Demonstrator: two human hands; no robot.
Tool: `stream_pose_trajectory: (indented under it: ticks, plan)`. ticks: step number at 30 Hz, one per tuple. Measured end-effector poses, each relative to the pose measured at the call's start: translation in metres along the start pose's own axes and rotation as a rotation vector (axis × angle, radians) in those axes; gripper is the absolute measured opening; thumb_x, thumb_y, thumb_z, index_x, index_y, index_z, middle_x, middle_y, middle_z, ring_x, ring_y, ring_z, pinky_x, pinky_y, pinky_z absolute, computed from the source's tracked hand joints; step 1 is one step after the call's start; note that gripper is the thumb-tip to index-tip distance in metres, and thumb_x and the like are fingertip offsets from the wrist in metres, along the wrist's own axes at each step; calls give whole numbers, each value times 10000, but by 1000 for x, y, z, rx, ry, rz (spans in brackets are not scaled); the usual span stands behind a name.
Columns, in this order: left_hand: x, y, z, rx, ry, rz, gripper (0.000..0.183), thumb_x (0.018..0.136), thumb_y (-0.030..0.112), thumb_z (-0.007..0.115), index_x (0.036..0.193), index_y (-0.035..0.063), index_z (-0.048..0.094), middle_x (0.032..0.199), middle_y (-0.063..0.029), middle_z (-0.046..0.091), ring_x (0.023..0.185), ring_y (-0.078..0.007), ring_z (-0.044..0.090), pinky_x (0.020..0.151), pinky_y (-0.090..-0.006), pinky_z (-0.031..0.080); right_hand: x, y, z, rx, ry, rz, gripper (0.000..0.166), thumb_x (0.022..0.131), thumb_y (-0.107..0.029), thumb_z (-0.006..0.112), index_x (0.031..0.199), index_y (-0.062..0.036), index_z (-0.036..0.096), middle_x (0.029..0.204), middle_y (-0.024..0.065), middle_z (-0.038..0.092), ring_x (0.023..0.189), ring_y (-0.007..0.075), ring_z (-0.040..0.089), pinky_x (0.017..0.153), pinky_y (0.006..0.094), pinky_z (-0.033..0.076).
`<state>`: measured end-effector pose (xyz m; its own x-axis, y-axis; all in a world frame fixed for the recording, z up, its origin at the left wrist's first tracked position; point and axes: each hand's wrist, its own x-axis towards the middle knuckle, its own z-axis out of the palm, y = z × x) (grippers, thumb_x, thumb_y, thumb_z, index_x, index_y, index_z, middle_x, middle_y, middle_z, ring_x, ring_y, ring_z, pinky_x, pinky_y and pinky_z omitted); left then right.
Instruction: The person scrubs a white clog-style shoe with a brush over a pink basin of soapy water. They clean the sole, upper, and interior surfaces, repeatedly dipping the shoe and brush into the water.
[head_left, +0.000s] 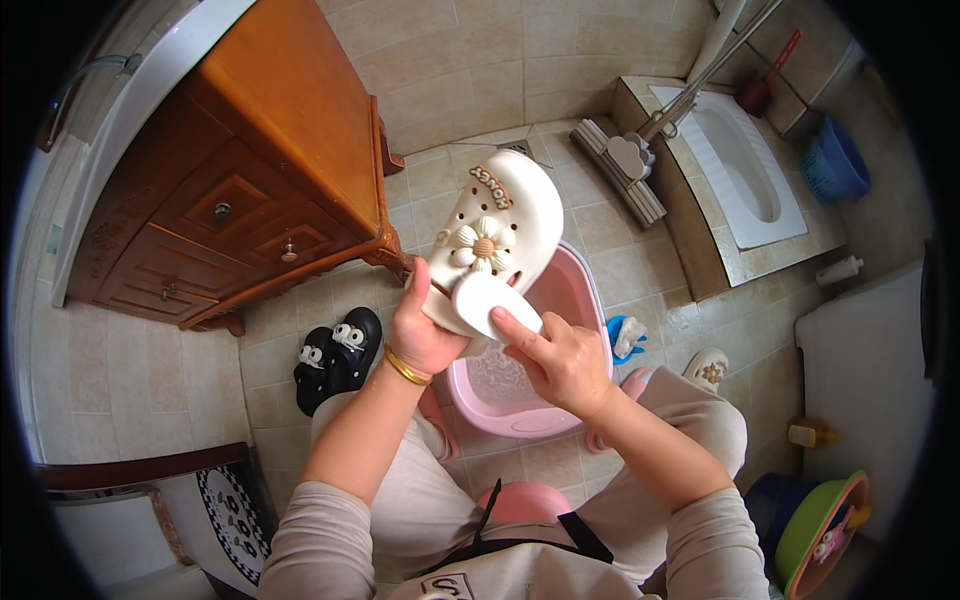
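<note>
A cream foam clog (536, 217) with a flower charm and a lettered charm is held up by my left hand (426, 330) at its heel end. My right hand (566, 360) grips a white oval brush or scrubber (487, 306), its index finger along the top, laid against the clog near the strap. Any bristles are hidden underneath. Below both hands stands a pink plastic basin (510, 422) with foamy water in it. Another cream clog (706, 369) with a brown flower charm rests on the floor to the right.
Black clogs (337, 356) sit left of the basin, beside a wooden cabinet (300, 120). Blue gloves (619, 337) lie right of the basin. Beyond are a mop (626, 169) and a raised squat toilet (739, 161). A green basin (806, 525) stands at the lower right, near a bottle (810, 433).
</note>
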<state>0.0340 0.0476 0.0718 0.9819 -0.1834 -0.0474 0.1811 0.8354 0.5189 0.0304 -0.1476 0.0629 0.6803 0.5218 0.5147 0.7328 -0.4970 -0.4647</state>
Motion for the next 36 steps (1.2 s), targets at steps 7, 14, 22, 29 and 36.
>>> stream_pose_trajectory:
  ticks: [7,14,22,29,36]
  plan:
    - [8,6,-4,7,85,144,591,978,385,481,1408,6,335,1403,-141,439,1296,-302,430,1108,-465,319,-28,24,6,-35,-8,30,635,720,-117,753,1307,-282,574,637,49,461,477,204,491,428,342,405]
    - [3,-2,-2,-52,140,50,455,968,230,507,1361,22,409,1334,-122,508,1243,-277,483,1085,-436,360,8,20,-10,-159,98,122,567,813,-163,677,1333,-341,537,640,61,469,480,219,529,417,372,434]
    - [6,-10,-11,16,232,52,429,994,261,453,1360,41,425,1337,-107,509,1256,-250,473,1079,-412,358,-4,14,-3,-173,-7,173,571,822,-184,674,1344,-358,520,648,66,487,461,225,536,407,381,447]
    - [7,-14,-7,-29,206,-11,336,965,187,509,1263,31,518,1265,-104,554,1195,-244,514,1045,-415,400,8,27,-12,-193,60,275,575,836,-152,646,1364,-328,500,683,97,540,527,280,574,456,405,465]
    - [8,-17,-14,-12,242,6,344,969,215,513,1264,37,513,1262,-109,559,1186,-252,523,1036,-421,411,2,23,1,-203,-4,270,571,851,-203,645,1379,-338,474,689,103,536,499,272,563,441,409,466]
